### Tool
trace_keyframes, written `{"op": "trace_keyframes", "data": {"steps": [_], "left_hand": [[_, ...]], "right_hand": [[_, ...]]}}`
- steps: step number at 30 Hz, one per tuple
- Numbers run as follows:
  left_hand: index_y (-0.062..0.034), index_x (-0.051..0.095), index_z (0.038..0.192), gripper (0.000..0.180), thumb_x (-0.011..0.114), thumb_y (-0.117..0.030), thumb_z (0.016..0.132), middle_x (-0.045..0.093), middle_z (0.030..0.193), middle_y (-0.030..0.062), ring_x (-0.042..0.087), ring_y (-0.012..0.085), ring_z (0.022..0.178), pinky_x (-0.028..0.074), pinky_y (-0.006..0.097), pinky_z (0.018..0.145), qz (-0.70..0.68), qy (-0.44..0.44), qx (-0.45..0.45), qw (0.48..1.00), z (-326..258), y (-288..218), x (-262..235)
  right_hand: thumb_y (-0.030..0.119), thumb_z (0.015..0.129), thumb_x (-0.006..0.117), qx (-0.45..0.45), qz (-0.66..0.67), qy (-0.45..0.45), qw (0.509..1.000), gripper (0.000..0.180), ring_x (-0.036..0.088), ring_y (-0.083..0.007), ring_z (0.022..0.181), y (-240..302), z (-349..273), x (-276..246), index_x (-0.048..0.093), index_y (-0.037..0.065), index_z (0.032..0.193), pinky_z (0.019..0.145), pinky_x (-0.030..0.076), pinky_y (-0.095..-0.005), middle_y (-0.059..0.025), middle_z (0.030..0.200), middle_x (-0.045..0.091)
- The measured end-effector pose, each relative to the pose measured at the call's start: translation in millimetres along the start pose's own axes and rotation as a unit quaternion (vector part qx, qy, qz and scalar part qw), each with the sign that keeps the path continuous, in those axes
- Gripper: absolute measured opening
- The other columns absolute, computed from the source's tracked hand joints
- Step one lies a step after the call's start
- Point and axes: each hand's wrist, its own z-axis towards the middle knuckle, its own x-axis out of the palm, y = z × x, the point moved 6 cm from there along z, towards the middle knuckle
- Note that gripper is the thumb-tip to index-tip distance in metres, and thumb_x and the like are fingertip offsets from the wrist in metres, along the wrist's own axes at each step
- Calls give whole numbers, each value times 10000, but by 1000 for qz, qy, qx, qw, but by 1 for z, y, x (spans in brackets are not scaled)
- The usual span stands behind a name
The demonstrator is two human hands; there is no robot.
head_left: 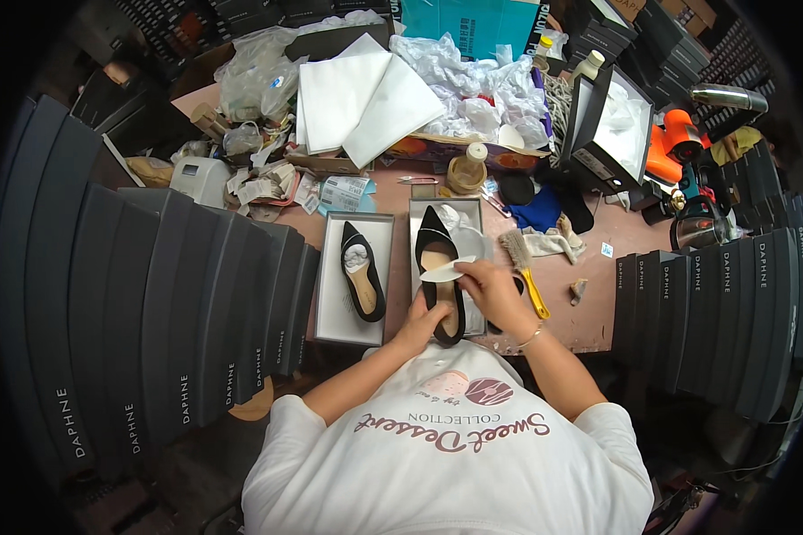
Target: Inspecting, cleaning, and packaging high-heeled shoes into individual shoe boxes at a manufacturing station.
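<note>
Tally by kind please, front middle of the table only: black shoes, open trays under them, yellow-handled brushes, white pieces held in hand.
Black shoes: 2 (one in a tray, one in the left hand)
Open trays: 2
Yellow-handled brush: 1
White piece in the right hand: 1
Total: 6

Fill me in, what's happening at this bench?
A person is handling a shoe bare-handed. Their left hand grips a black pointed shoe toward the heel, above an open box with white paper in it. Their right hand pinches a thin white piece over the shoe's opening; whether it touches is unclear. A second black shoe lies in the left-hand box, with a white wad inside. A yellow-handled brush lies to the right.
</note>
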Motion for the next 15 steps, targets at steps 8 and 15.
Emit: {"op": "trace_keyframes", "data": {"steps": [8, 15], "left_hand": [[42, 199, 1430, 730, 540, -202, 833, 484, 1271, 222, 494, 287, 1164, 385, 355, 995, 249, -85, 58, 963, -17, -26, -4], [84, 133, 1438, 841, 594, -193, 792, 507, 1248, 264, 535, 299, 1144, 430, 350, 957, 232, -106, 94, 962, -8, -17, -20]], "right_hand": [[117, 763, 598, -65, -274, 164, 946, 76, 663, -265, 628, 5, -10, 60, 613, 45, 784, 518, 516, -346, -104, 712, 621], [108, 766, 589, -95, -251, 147, 952, 68, 654, -276, 598, -15, 15, 99, 553, 53, 784, 498, 514, -354, -118, 708, 619]]}}
